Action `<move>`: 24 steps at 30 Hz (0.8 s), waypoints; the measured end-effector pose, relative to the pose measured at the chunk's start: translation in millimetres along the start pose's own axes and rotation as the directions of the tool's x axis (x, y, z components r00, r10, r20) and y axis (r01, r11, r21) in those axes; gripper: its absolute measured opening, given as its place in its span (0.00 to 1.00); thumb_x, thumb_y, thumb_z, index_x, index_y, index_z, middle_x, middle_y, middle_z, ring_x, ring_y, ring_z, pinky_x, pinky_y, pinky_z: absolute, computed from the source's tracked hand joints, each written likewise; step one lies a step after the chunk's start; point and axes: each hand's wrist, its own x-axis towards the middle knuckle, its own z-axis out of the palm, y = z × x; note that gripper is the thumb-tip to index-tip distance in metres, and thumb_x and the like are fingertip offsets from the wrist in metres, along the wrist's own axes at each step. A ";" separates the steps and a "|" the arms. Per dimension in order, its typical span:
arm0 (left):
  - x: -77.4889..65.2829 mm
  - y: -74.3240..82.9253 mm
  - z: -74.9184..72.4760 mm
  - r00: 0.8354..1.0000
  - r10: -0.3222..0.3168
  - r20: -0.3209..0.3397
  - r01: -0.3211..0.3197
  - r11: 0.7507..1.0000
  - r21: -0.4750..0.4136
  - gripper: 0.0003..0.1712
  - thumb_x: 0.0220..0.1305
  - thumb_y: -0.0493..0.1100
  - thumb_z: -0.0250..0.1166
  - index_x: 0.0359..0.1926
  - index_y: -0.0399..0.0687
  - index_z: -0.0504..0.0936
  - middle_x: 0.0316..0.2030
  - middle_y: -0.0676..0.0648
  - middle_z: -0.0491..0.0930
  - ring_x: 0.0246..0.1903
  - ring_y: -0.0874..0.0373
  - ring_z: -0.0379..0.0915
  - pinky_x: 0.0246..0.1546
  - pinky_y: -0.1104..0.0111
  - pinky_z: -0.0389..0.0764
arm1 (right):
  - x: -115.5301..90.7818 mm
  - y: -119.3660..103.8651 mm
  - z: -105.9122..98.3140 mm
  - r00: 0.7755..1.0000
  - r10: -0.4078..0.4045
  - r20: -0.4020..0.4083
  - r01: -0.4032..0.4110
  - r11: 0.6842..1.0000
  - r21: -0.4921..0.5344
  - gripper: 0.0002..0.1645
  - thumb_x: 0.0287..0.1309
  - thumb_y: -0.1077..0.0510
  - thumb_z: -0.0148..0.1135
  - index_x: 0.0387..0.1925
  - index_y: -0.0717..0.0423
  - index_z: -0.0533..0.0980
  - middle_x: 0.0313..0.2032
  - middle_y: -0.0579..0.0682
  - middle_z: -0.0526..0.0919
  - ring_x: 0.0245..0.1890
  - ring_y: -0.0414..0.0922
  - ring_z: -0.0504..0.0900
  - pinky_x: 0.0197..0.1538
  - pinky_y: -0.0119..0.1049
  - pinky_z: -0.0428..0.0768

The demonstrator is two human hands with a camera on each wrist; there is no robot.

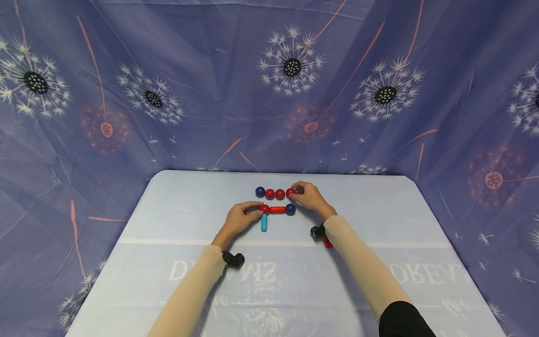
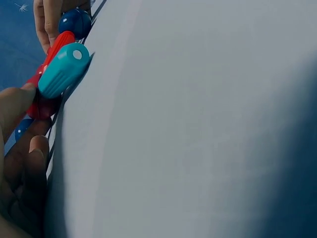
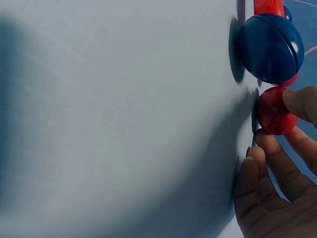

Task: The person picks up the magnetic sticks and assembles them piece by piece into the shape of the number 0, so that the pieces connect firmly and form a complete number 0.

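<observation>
My left hand (image 1: 241, 218) pinches a red ball (image 1: 264, 209) between thumb and fingers. A red rod (image 1: 277, 210) runs rightward from that ball to a blue ball (image 1: 290, 209). From the same ball a light blue rod (image 1: 264, 223) points toward the near edge; its round end with a pale spot shows in the left wrist view. Behind this piece, my right hand (image 1: 310, 196) holds another red ball (image 3: 275, 111) between thumb and fingers. That ball is at the right end of a row with two more red balls (image 1: 275, 194) and a blue ball (image 1: 260, 192).
A red piece (image 1: 328, 242) lies partly hidden under the right forearm. The pale cloth-covered table (image 1: 294, 281) reaches back to a purple-blue dandelion-print curtain (image 1: 236, 93). Black wrist cameras (image 1: 233, 259) are strapped to both wrists.
</observation>
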 end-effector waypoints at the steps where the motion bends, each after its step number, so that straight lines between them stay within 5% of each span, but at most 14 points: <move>1: -0.2 0.3 0.1 1.000 -0.004 0.001 0.004 1.000 -0.004 0.19 0.65 0.49 0.73 0.57 0.57 0.88 0.46 0.49 0.87 0.25 0.61 0.67 0.30 0.69 0.67 | -0.2 0.6 0.2 1.000 0.000 0.001 0.000 1.000 0.000 0.24 0.67 0.51 0.66 0.59 0.58 0.79 0.49 0.58 0.84 0.49 0.53 0.81 0.52 0.46 0.81; 14: 2.0 1.3 0.9 1.000 -0.011 -0.008 0.011 1.000 0.028 0.18 0.66 0.50 0.73 0.56 0.57 0.88 0.46 0.50 0.88 0.25 0.61 0.68 0.30 0.68 0.68 | -6.2 1.8 -2.5 0.999 0.028 -0.028 -0.027 0.998 0.049 0.23 0.67 0.50 0.67 0.59 0.56 0.79 0.51 0.58 0.85 0.54 0.54 0.82 0.56 0.49 0.80; 24: 2.5 1.1 2.3 1.000 0.008 -0.018 -0.007 0.999 0.038 0.18 0.66 0.50 0.72 0.56 0.55 0.88 0.45 0.48 0.88 0.24 0.61 0.66 0.29 0.69 0.67 | -16.4 0.1 -6.6 0.996 0.038 -0.085 -0.024 0.986 0.163 0.23 0.67 0.48 0.67 0.59 0.52 0.80 0.53 0.57 0.84 0.54 0.54 0.83 0.46 0.43 0.84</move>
